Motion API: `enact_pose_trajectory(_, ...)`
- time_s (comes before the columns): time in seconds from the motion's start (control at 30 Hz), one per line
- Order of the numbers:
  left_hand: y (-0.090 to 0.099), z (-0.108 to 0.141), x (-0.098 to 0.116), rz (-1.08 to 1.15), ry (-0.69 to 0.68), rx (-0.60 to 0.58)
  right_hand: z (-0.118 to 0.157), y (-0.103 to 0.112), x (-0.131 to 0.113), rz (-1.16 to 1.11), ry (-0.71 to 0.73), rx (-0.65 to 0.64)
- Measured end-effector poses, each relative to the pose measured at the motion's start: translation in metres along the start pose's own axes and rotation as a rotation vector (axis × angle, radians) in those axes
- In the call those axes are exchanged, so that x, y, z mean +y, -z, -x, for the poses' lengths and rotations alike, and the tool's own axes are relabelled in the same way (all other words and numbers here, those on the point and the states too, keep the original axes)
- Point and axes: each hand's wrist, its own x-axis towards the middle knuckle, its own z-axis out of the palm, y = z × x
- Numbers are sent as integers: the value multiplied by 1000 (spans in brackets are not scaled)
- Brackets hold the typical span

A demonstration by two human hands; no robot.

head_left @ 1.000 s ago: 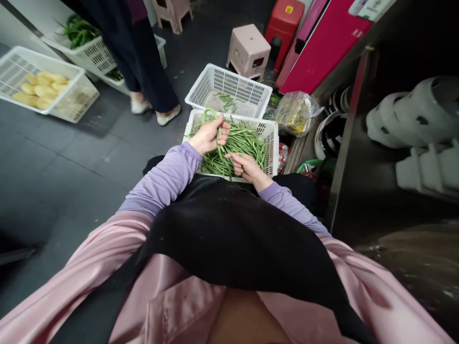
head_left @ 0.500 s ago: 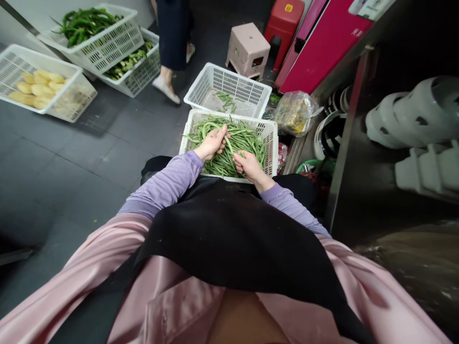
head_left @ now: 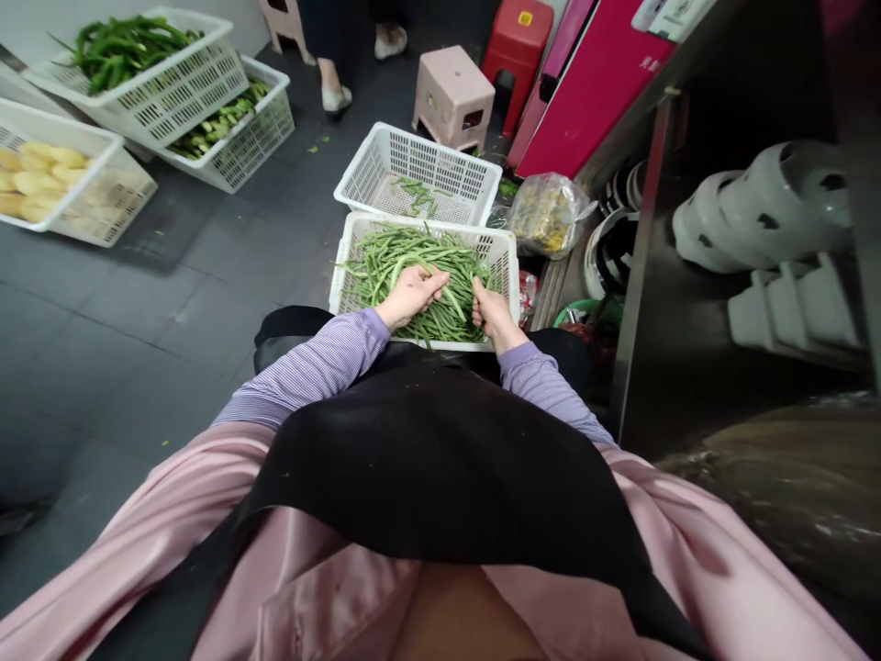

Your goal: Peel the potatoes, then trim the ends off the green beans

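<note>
A white plastic basket point(head_left: 507, 275) in front of my lap is heaped with long green beans point(head_left: 385, 252). Over the heap, my left hand point(head_left: 413, 296) is closed in a pinch on a green bean point(head_left: 452, 301), which sticks out past the fingertips. A short gap to the right of it, my right hand point(head_left: 491, 310) is also pinched closed, thumb uppermost, above the beans by the basket's right side. Whatever lies between its fingertips is too small to make out.
Just beyond stands a second white basket point(head_left: 351, 184) with some short bean pieces point(head_left: 417, 195). Baskets of green peppers point(head_left: 130, 50) and peeled potatoes point(head_left: 45, 174) are at left. Stools point(head_left: 454, 87), a plastic bag point(head_left: 551, 216) and a metal shelf point(head_left: 637, 303) stand right. Another person's feet point(head_left: 336, 97) show behind.
My hands have moved apart; the right no longer touches the bean in my left. The other person has stepped farther back. My view has shifted slightly right.
</note>
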Motion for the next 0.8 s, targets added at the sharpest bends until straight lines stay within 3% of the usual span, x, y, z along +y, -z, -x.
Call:
enact_pose_trajectory(0.2, 3, -5, -8, 98, 55, 32, 33, -31, -6, -27, -98, -375)
enact_pose_trajectory(0.37, 18, -5, -9, 228, 74, 91, 41, -26, -12, -62, -203, -450)
enact_pose_trajectory(0.47, 24, -1, -11, 224, -35, 211, 40, -23, -9, -77, -216, -421)
enact_pose_trajectory(0.53, 23, 3, -12, 101, -157, 251, 37, -26, -6, -93, -196, -347)
enact_pose_trajectory(0.67, 15, 12, -17, -229, -362, 133, 26, -37, 4, -125, -107, -188)
enact_pose_trajectory(0.8, 5, 25, -27, -302, -370, 70, 7, -43, 16, -180, -26, -115)
